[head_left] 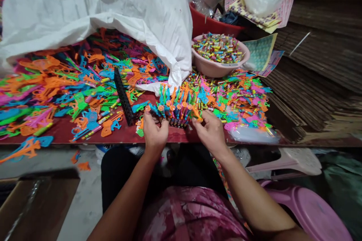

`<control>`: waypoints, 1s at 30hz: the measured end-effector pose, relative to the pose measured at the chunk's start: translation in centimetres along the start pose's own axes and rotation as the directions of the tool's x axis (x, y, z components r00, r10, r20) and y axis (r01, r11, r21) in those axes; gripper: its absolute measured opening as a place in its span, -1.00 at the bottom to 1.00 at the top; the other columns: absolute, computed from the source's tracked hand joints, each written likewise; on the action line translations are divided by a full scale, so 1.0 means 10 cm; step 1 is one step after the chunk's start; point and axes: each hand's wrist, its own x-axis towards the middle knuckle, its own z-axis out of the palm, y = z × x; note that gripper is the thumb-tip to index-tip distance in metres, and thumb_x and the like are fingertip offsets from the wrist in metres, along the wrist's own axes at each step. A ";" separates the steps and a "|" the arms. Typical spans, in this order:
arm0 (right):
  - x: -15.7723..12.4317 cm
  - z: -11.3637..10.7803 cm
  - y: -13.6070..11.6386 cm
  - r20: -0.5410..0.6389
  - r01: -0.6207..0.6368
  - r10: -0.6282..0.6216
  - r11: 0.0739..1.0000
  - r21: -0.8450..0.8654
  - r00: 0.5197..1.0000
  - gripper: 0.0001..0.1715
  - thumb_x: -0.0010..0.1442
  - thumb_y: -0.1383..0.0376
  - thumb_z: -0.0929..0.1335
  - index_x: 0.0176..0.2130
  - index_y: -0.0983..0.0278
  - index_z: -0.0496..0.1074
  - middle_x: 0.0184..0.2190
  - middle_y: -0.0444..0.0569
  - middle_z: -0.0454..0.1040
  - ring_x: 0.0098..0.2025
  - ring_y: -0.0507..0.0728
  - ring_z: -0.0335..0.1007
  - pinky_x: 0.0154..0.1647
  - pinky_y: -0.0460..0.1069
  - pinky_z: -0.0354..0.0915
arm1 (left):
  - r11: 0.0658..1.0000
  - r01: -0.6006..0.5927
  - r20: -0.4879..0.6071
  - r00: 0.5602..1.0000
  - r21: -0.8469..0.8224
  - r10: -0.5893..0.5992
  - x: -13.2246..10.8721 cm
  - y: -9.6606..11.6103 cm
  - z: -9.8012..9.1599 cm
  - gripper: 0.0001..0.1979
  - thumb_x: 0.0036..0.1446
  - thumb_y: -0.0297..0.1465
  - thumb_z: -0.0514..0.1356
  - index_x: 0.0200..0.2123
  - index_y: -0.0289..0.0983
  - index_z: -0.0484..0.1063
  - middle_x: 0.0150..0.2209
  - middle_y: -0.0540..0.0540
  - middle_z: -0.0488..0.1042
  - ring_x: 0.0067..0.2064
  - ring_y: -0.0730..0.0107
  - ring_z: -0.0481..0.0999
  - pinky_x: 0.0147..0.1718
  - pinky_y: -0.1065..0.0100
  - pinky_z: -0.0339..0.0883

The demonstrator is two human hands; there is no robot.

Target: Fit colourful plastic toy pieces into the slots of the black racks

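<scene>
A tight row of bright plastic toy pieces (175,103), several with orange round ends facing me, stands upright in a black slotted rack (178,124) near the table's front edge. My left hand (155,131) is at the row's left end, its fingers curled at a blue plastic toy piece (152,109) with an orange round end. At the right end, my right hand (210,130) pinches an orange plastic toy piece (197,114) between thumb and fingers. The fingers hide part of both pieces. A second black rack (123,96) lies to the left.
Loose plastic toy pieces (42,83) heap across the table's left under a white sack (98,0). A pink bowl (219,68) of small colourful tubes stands behind right, before a red tub (202,20). Clear plastic bags (251,134) lie right; stacked cardboard (319,52) rises beyond.
</scene>
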 end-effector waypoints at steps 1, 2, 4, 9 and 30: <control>0.00 0.01 0.01 0.014 0.002 -0.002 1.000 0.001 1.000 -0.60 0.19 0.33 0.32 -0.54 0.19 0.03 -0.55 -0.21 0.10 -0.48 0.03 0.07 -0.44 -0.02 -0.04 | 1.000 0.003 -0.002 1.000 0.000 -0.003 0.00 0.00 0.00 -0.52 0.04 -0.38 0.23 0.05 -0.33 0.26 -0.30 -0.10 0.39 -0.32 0.30 0.47 -0.30 0.23 0.43; -0.01 0.02 0.02 0.024 0.005 -0.005 1.000 0.002 1.000 -0.62 0.20 0.33 0.31 -0.54 0.19 0.05 -0.54 -0.20 0.12 -0.48 0.04 0.08 -0.44 -0.02 -0.03 | 1.000 0.008 -0.005 1.000 0.006 -0.008 -0.01 0.00 0.01 -0.51 0.04 -0.39 0.23 0.06 -0.33 0.26 -0.28 -0.11 0.40 -0.31 0.29 0.48 -0.30 0.23 0.44; -0.03 0.03 0.04 0.037 0.017 -0.017 1.000 0.003 0.999 -0.66 0.20 0.33 0.30 -0.52 0.20 0.10 -0.52 -0.18 0.15 -0.46 0.05 0.11 -0.42 -0.02 0.00 | 1.000 0.009 -0.009 1.000 0.015 -0.009 -0.01 0.00 0.01 -0.50 0.04 -0.41 0.23 0.07 -0.33 0.25 -0.24 -0.15 0.41 -0.29 0.27 0.49 -0.29 0.23 0.45; -0.05 0.02 0.04 0.068 0.033 -0.033 0.999 -0.002 0.997 -0.73 0.20 0.33 0.29 -0.50 0.20 0.17 -0.50 -0.16 0.19 -0.42 0.07 0.15 -0.38 -0.02 0.05 | 1.000 -0.020 -0.007 1.000 0.003 0.020 -0.02 0.03 0.01 -0.48 0.03 -0.45 0.22 0.09 -0.34 0.24 -0.08 -0.24 0.42 -0.17 0.21 0.53 -0.14 0.17 0.47; -0.15 -0.05 -0.01 0.111 -0.146 0.135 0.984 0.097 0.984 -0.74 0.23 0.19 0.30 -0.46 0.22 0.27 -0.52 -0.16 0.24 -0.41 0.08 0.19 -0.38 -0.03 0.07 | 0.989 -0.049 -0.003 0.999 0.142 0.050 -0.01 0.08 -0.02 -0.46 0.04 -0.48 0.19 0.12 -0.31 0.19 0.05 -0.30 0.39 0.15 0.02 0.41 0.13 -0.01 0.34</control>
